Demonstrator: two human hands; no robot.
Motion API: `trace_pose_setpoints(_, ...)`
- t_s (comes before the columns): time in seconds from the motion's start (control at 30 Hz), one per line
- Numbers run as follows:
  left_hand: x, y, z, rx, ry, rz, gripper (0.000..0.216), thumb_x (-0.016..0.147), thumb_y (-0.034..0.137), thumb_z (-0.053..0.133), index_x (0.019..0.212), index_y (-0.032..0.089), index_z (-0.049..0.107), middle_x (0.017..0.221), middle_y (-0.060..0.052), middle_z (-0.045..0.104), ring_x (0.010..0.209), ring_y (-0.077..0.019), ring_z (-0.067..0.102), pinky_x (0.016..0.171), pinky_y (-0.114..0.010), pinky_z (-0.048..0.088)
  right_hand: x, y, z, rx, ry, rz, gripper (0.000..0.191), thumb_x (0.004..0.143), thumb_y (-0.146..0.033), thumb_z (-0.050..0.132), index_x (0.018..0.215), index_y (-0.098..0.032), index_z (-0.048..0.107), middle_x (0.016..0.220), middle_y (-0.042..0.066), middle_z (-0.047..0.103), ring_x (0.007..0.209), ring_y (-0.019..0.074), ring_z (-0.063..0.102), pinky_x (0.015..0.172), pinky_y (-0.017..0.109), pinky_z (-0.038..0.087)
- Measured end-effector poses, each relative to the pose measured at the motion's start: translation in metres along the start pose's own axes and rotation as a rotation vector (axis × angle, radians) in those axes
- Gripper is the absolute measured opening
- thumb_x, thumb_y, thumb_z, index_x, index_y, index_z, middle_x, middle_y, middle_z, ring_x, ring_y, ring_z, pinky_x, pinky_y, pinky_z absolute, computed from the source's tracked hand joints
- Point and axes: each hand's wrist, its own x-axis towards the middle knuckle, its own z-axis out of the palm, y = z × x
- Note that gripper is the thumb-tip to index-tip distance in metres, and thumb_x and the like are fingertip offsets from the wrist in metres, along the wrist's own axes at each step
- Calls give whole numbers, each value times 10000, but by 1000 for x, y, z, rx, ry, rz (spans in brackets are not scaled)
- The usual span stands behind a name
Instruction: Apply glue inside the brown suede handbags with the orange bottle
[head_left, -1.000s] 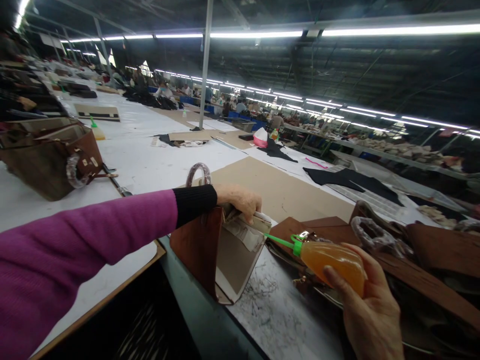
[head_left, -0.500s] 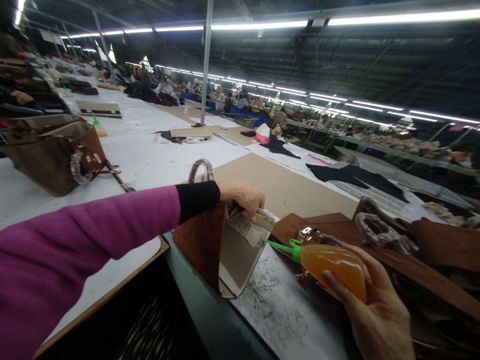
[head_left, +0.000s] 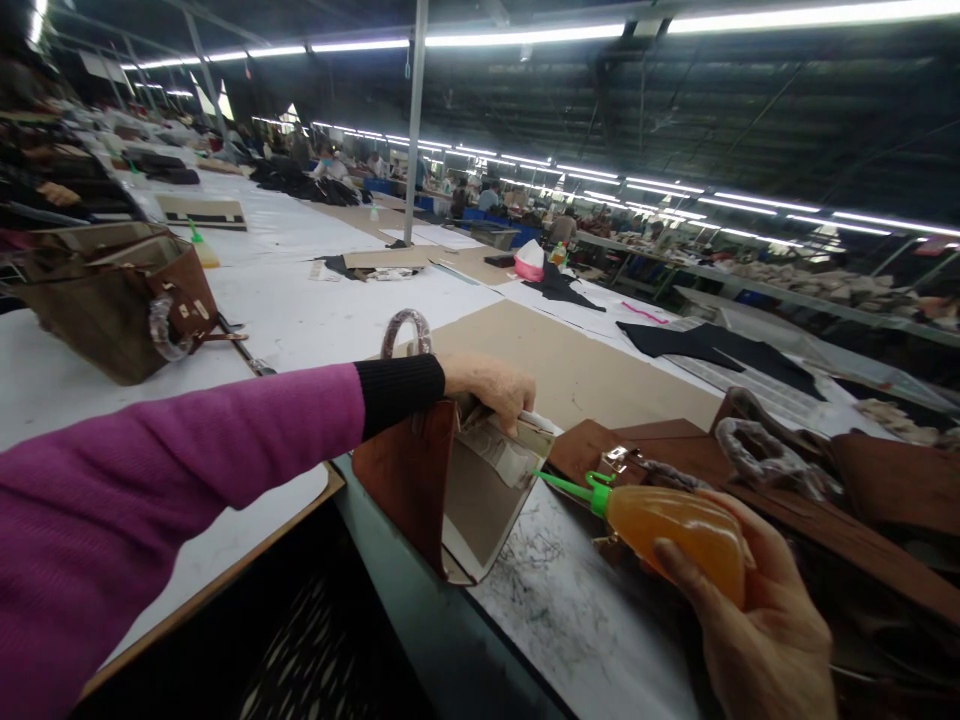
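My left hand (head_left: 491, 387), in a magenta sleeve with a black cuff, grips the top edge of an upright brown handbag (head_left: 409, 480) whose pale lining (head_left: 480, 495) faces me. My right hand (head_left: 757, 625) is closed round an orange glue bottle (head_left: 679, 530). The bottle's green nozzle (head_left: 566, 487) points at the bag's open side, close to the lining edge. The bag's wrapped handle (head_left: 405, 330) sticks up behind my wrist.
More brown bag parts with wrapped handles (head_left: 765, 460) lie at the right. Another brown handbag (head_left: 112, 300) stands at the left on the long white table (head_left: 300, 310). Cardboard sheets, black fabric pieces (head_left: 697, 345) and distant workers fill the background. A dark gap drops below the table edge.
The view has drifted slightly; both hands keep their grips. The bottle's nozzle has edged a little closer to the bag's lining edge.
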Motion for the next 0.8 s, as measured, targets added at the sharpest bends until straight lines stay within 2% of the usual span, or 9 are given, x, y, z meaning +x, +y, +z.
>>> trace_pose_setpoints(0.13, -1, 1, 1, 11, 5, -8, 338, 663, 210, 599, 971, 106, 693, 796, -46, 666, 650, -140, 512, 560, -257, 360, 5, -1, 3, -7, -6, -41, 659, 613, -470, 841, 1173, -240, 581, 1034, 34, 648, 860, 256, 638, 668, 212, 553)
trace_pose_setpoints(0.37, 1, 0, 2, 1, 18, -28, 324, 656, 208, 608, 955, 120, 700, 789, -43, 668, 638, -140, 510, 562, -261, 357, -8, 8, -1, -9, -68, 0, 679, 600, -474, 845, 1187, -261, 579, 1051, 15, 655, 893, 227, 632, 748, 165, 501)
trace_pose_setpoints(0.63, -6, 8, 1, 23, 20, -36, 320, 667, 200, 596, 957, 113, 700, 761, -34, 655, 624, -135, 490, 560, -262, 341, -24, 15, -3, -47, -116, 90, 691, 601, -486, 835, 1193, -247, 573, 1092, 32, 639, 964, 274, 610, 824, 239, 494)
trace_pose_setpoints(0.8, -6, 12, 1, 36, 10, -22, 305, 676, 180, 600, 949, 87, 700, 725, -32, 634, 604, -129, 472, 555, -267, 324, -31, 21, -4, -67, -155, 54, 654, 590, -464, 845, 1151, -238, 594, 1101, 32, 635, 954, 275, 614, 798, 234, 509)
